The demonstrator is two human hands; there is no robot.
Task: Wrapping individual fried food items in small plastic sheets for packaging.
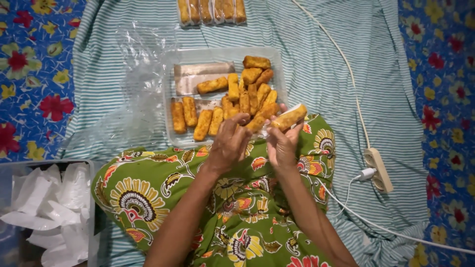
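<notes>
Striped teal-and-white cloth (316,64) over blue floral covering (29,74), perhaps a mattress; white power strip (378,169) alongside.

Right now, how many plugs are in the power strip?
1. A white plug sits in the near end of the power strip, which lies on the striped cloth to the right of the person's knees. The other sockets look free.

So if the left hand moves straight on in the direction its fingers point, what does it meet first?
Probably the fried sticks heaped in the clear tray: the left hand points up toward the nearest of them. Depth is unclear, so it might pass above them.
</notes>
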